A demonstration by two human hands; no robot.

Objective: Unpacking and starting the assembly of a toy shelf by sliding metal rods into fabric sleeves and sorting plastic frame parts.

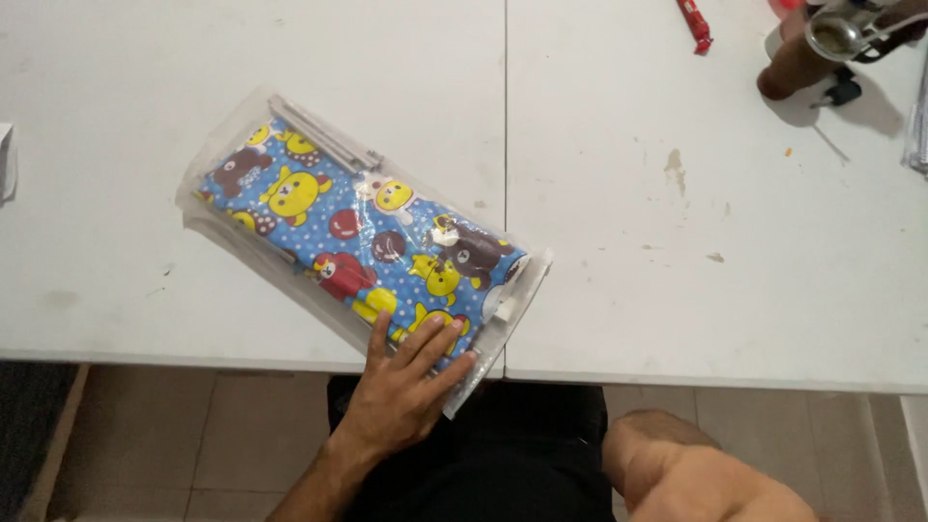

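Head view: looking down on a white tabletop (677,290) made of two panels, with a seam running 12 to 6 o'clock near the middle.
Packet: clear plastic packet (358,237) holding folded blue cartoon-print fabric with yellow and brown bears; it lies flat, slanting from 10 o'clock down to 5 o'clock, its lower end at the near edge of the tabletop.
Left hand: left hand (401,391) lies palm down at 6 o'clock, fingers (430,343) spread flat on the lower end of the packet, pressing on it and not gripping.
Right hand: right hand (710,478) at 5 o'clock, off the tabletop and well apart from the packet; blurred and loosely curled, nothing visible in it.
Far corner: at 1 o'clock a small red wrapper (694,24); at 2 o'clock a brown cylindrical container (797,63) with a metal piece at its top.
Floor: tan tiles (193,435) below the edge.
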